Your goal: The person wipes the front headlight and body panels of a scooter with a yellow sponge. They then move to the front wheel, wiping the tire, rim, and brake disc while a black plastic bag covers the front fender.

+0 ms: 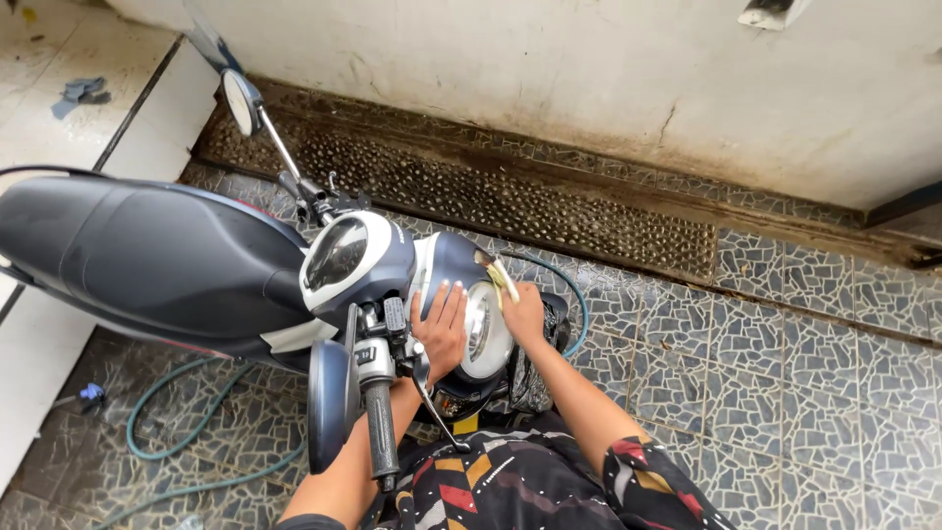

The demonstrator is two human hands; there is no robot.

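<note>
A dark blue scooter (196, 265) stands across a floor of mottled grey-blue tiles (785, 393), its nose pointing toward a stained white wall (589, 79) with a grimy pebbled drain strip (510, 196) along the foot. Its long black seat (137, 250) fills the left of the view, smooth and matte, and ahead of it sits the round speedometer (339, 253) in a white surround. Two mirrors show: one on a thin stalk (240, 100) near the wall, one dark-backed (329, 407) close to the person. A green hose (186, 432) loops over the tiles beneath the scooter. The round headlight (486, 329), ringed in bright chrome and glossy, faces away from the seat at the front of the scooter, between the two hands. The left hand (442, 329) lies flat and open on the cowl just beside the headlight, fingers spread, gripping nothing. The right hand (525, 314) is closed around a small yellowish cloth (502, 278), pressed at the headlight's upper rim.
</note>
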